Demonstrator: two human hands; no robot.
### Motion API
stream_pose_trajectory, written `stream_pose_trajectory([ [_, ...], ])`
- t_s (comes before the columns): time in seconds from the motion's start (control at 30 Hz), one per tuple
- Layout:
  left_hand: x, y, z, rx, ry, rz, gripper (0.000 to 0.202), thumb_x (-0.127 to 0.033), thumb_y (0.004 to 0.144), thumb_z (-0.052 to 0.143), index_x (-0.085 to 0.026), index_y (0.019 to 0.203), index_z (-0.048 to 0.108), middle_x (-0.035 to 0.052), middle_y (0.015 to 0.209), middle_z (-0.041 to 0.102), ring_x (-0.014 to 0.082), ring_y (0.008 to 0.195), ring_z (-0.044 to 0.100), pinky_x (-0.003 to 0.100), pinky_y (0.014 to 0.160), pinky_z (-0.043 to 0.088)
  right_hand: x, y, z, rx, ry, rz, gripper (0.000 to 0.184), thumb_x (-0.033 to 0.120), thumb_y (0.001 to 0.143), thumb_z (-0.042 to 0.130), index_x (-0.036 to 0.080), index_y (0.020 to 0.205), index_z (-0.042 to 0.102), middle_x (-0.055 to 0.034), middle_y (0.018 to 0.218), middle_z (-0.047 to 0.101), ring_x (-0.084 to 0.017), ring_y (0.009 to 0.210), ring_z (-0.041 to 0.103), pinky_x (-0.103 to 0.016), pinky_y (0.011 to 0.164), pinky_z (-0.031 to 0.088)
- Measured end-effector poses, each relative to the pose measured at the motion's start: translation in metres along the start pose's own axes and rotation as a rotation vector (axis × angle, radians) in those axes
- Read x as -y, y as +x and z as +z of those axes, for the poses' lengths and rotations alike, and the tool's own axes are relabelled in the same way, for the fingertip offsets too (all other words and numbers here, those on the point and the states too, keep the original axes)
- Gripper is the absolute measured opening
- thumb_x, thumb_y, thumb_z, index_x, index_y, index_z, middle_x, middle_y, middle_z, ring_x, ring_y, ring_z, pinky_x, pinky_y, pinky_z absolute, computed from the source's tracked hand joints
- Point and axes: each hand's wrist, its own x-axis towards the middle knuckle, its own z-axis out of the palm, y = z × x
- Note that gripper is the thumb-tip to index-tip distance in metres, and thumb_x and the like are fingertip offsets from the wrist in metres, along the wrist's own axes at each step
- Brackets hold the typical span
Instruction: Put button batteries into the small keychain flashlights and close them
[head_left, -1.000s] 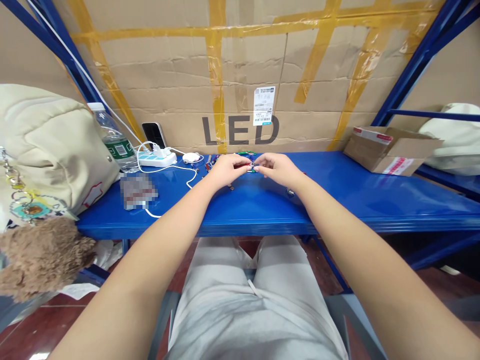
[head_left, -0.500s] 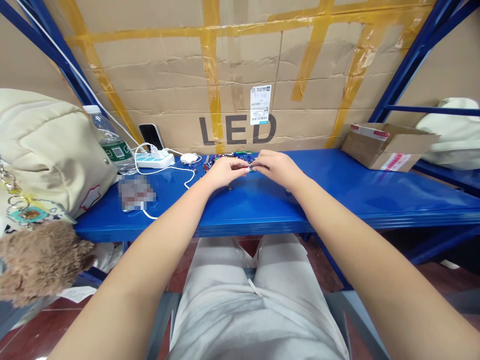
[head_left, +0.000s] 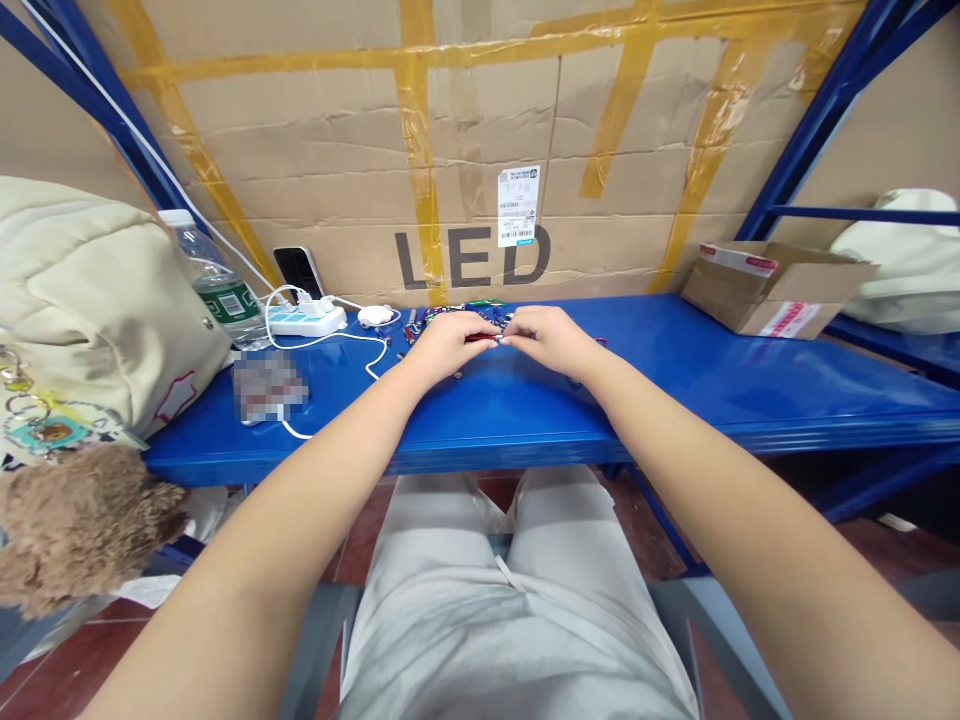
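Observation:
My left hand is closed in a pinch over the blue table, with a thin red piece showing between its thumb and fingers. Facing it, my right hand also pinches, its fingertips at the pale end of that piece. Whether the right fingers grip the same piece or another tiny part is too small to tell. Just behind the hands lies a pile of small shiny coloured parts, partly hidden by them. A slim green item lies at the back of the pile.
At left on the blue table stand a beige bag, a water bottle, a white power strip with cables, and a blurred-out object. An open cardboard box sits at right. A large taped carton stands behind.
The red piece now shows between the left fingers, where a small greenish bit was visible between the hands before. Both hands stay pinched together in nearly the same place; the view shifts slightly.

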Motion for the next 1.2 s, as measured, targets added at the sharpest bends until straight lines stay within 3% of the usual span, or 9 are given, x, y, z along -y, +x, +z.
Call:
stream_pose_trajectory([
  [0.17,0.001,0.001,-0.002,0.016,0.105,0.1,0.017,-0.02,0.086,0.062,-0.022,0.098,0.074,0.0052,0.098,0.075,0.0183,0.092,0.068,0.03,0.084,0.051,0.003,-0.002,0.0,0.05,0.312,0.341,0.019,0.035,0.079,0.063,0.017,0.074,0.064,0.0,0.064,0.061,-0.013,0.059,0.054,-0.026,0.058,0.041],
  [0.3,-0.003,0.002,-0.004,-0.002,0.064,0.096,0.017,-0.021,0.087,0.061,-0.019,0.097,0.074,0.0069,0.095,0.075,0.0182,0.09,0.068,0.029,0.082,0.05,0.008,-0.002,-0.003,0.099,0.446,0.455,0.029,0.044,0.08,0.064,0.017,0.07,0.06,0.0017,0.056,0.054,-0.01,0.053,0.05,-0.025,0.054,0.04],
  [0.43,-0.009,0.003,-0.007,-0.056,-0.104,-0.108,0.016,-0.025,0.084,0.063,-0.017,0.092,0.074,0.005,0.086,0.075,0.0169,0.079,0.067,0.028,0.073,0.05,0.007,0.0,-0.002,0.017,0.401,0.382,0.025,0.042,0.081,0.063,0.017,0.084,0.063,0.0,0.067,0.059,-0.011,0.057,0.052,-0.025,0.056,0.042],
  [0.53,-0.011,0.003,-0.01,-0.018,-0.301,-0.326,0.018,-0.028,0.082,0.065,-0.015,0.091,0.074,0.0047,0.082,0.075,0.0166,0.076,0.067,0.028,0.071,0.052,0.002,0.0,0.0,-0.079,0.223,0.247,0.028,0.033,0.079,0.066,0.016,0.101,0.065,-0.0012,0.077,0.062,-0.011,0.058,0.049,-0.026,0.058,0.042],
  [0.6,-0.012,0.003,-0.012,0.022,-0.367,-0.413,0.019,-0.029,0.082,0.064,-0.015,0.091,0.073,0.0048,0.08,0.074,0.0162,0.075,0.068,0.028,0.072,0.053,-0.001,0.001,0.0,-0.094,0.124,0.158,0.026,0.029,0.079,0.066,0.016,0.102,0.066,-0.0019,0.077,0.062,-0.012,0.059,0.049,-0.027,0.06,0.041],
  [0.9,-0.009,0.003,-0.011,0.149,-0.517,-0.43,0.019,-0.031,0.082,0.065,-0.015,0.09,0.072,0.0055,0.084,0.075,0.0147,0.074,0.069,0.031,0.078,0.053,-0.003,0.001,-0.004,-0.114,0.029,-0.024,0.011,0.026,0.084,0.061,0.019,0.085,0.069,-0.0047,0.08,0.064,-0.017,0.073,0.057,-0.029,0.067,0.042],
  [1.2,-0.004,0.0,-0.002,0.122,-0.54,-0.432,0.025,-0.037,0.078,0.069,-0.015,0.087,0.073,0.0069,0.084,0.075,0.0162,0.073,0.069,0.03,0.074,0.053,0.0,0.001,-0.004,-0.071,0.027,0.003,0.015,0.029,0.084,0.058,0.018,0.077,0.067,-0.0045,0.076,0.064,-0.016,0.07,0.056,-0.029,0.066,0.041],
])
